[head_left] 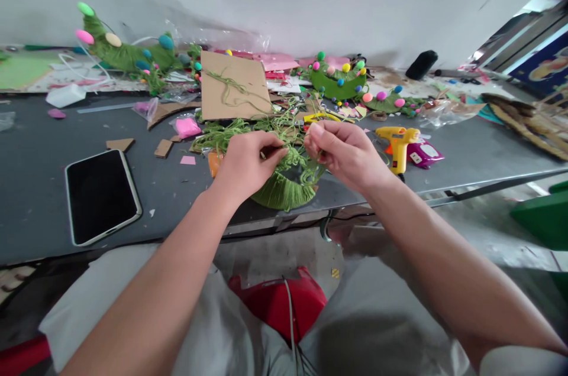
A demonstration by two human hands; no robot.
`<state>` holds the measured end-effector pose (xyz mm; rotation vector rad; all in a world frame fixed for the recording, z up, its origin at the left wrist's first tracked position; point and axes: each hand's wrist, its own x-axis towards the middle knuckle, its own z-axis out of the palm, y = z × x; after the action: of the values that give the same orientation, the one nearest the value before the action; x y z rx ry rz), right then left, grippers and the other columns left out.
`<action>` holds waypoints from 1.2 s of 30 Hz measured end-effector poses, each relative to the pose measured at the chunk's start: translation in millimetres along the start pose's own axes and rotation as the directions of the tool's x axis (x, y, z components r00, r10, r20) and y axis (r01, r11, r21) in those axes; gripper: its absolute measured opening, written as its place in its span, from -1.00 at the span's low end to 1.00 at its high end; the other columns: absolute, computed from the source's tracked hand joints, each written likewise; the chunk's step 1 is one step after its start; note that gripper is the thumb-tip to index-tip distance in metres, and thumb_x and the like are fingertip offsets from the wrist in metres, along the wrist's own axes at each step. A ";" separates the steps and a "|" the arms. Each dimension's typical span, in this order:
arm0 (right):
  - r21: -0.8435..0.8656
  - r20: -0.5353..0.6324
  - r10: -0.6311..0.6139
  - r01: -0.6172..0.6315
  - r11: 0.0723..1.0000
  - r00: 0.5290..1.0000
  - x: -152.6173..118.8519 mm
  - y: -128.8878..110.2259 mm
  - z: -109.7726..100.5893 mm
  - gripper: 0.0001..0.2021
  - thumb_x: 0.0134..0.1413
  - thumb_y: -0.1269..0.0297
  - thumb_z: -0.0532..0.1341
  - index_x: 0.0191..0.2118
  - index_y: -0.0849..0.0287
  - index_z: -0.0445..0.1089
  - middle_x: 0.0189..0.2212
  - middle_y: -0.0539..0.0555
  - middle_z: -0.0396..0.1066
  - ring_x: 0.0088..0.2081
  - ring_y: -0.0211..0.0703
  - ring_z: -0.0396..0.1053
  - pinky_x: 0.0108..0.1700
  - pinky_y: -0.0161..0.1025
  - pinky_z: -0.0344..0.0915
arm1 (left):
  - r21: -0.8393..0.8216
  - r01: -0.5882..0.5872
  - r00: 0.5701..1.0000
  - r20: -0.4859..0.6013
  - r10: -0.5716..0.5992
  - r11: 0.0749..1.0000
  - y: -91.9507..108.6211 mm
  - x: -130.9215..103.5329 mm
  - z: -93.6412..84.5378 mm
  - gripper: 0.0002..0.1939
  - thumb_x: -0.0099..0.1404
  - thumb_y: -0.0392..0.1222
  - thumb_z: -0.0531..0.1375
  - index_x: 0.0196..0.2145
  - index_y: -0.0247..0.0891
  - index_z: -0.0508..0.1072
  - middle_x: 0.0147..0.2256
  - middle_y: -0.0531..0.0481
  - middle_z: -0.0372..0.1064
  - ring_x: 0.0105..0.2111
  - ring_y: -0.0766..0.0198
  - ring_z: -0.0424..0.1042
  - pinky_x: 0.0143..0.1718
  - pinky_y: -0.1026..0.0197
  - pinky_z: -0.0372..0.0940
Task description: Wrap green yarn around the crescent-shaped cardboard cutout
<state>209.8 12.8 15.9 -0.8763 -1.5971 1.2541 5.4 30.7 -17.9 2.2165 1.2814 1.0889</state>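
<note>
A curved shape wrapped in green yarn (284, 194) lies at the table's front edge, below both hands. Loose green yarn (290, 158) is tangled between the hands and spreads over the pile behind them. My left hand (252, 162) is closed at the left of the tangle, thumb and forefinger nearly together on the yarn. To the right, my right hand (344, 151) is also closed, its fingers pinching green strands that hang down toward the wrapped shape. The exact ends of the strands are too small to make out.
A phone (103, 195) lies at the left; a yellow glue gun (398, 145) stands at the right beside a purple packet (425, 154). Behind are a cardboard sheet (233, 89) and green crescents with coloured balls (339, 83). A red stool (284, 305) is below.
</note>
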 end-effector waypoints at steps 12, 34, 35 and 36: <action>-0.516 -0.086 -0.176 0.107 0.850 0.981 0.6 22.0 -4.4 -0.76 0.10 0.12 0.39 -0.30 0.21 0.48 -0.39 0.00 0.40 -0.44 -0.32 0.18 -0.38 -0.29 0.14 | -0.118 0.089 0.996 -0.005 -0.090 0.989 10.5 3.4 -5.1 -0.82 0.27 -0.06 0.32 -0.28 -0.22 0.63 -0.37 0.00 0.59 -0.40 0.23 0.52 -0.38 0.24 0.36; 0.101 -0.101 0.053 -0.042 0.994 0.994 3.8 13.4 -1.1 -0.74 0.13 0.18 0.36 -0.45 0.22 0.40 -0.52 -0.05 0.22 -0.50 -0.37 0.03 -0.46 -0.28 -0.10 | 0.128 -0.028 0.999 0.045 0.023 0.991 0.4 2.6 -1.9 -0.85 0.24 -0.15 0.26 -0.34 -0.27 0.58 -0.43 -0.06 0.53 -0.47 0.21 0.42 -0.41 0.17 0.27; 0.090 -0.088 0.048 -0.040 0.995 0.995 4.0 13.6 -1.7 -0.74 0.13 0.18 0.36 -0.45 0.22 0.40 -0.53 -0.05 0.21 -0.50 -0.36 0.03 -0.46 -0.28 -0.11 | 0.151 -0.043 0.998 0.044 0.036 0.988 -0.4 2.6 -1.9 -0.86 0.23 -0.16 0.25 -0.36 -0.27 0.57 -0.44 -0.06 0.51 -0.48 0.21 0.41 -0.42 0.16 0.26; 0.078 -0.075 0.042 -0.036 0.996 0.996 4.2 13.8 -2.3 -0.74 0.12 0.18 0.36 -0.45 0.22 0.40 -0.53 -0.05 0.20 -0.50 -0.36 0.03 -0.46 -0.28 -0.11 | 0.170 -0.056 0.998 0.041 0.050 0.984 -0.9 2.5 -2.0 -0.87 0.23 -0.17 0.24 -0.37 -0.27 0.56 -0.44 -0.06 0.50 -0.49 0.21 0.39 -0.41 0.16 0.26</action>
<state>210.5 20.7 3.5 -0.8999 -1.4689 1.2855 4.1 33.2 -16.1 2.3966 1.3533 0.9848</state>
